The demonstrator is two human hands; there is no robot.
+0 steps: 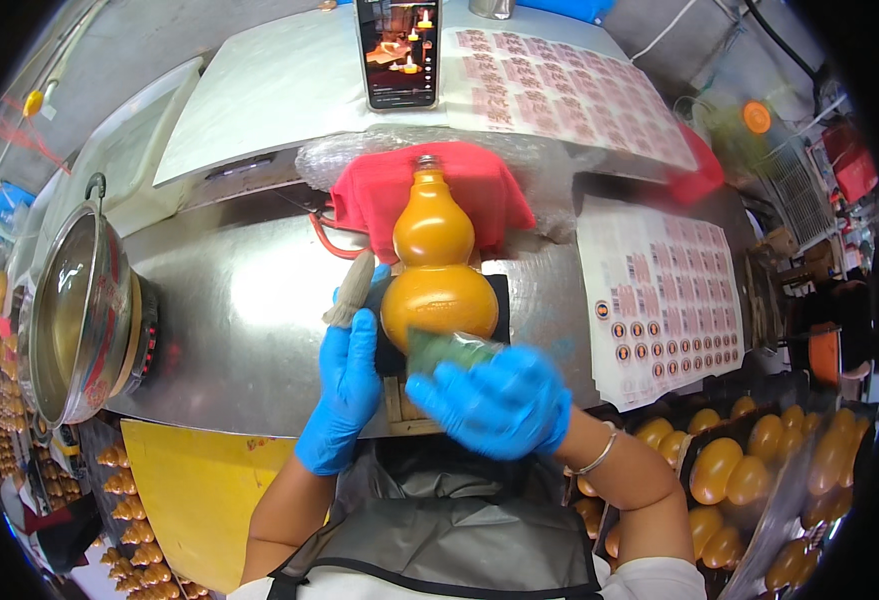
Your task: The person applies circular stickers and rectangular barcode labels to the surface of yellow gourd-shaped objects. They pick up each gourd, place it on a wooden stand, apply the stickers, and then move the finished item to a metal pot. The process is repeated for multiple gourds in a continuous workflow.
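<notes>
A glossy amber gourd-shaped bottle [433, 232] lies with its bare neck pointing away from me, its upper end on a red cloth [504, 190] and its lower bulb over a black pad [500, 300]. My left hand [347, 375], in a blue glove, is closed round a grey-beige tapered bundle [354, 285] beside the bottle's left side; some of its fingers are hidden. Against the bulb's near end, my gloved right hand [499, 402] grips a dark green scouring pad [449, 348]. Motion blurs this pad and the fingers over it.
A steel pan [79, 320] of liquid stands on a cooker at left. Sticker sheets [659, 300] lie at right, more [569, 85] at the back beside a propped phone [399, 60]. Several amber gourds [714, 470] fill racks at lower right. A yellow board [194, 490] is lower left.
</notes>
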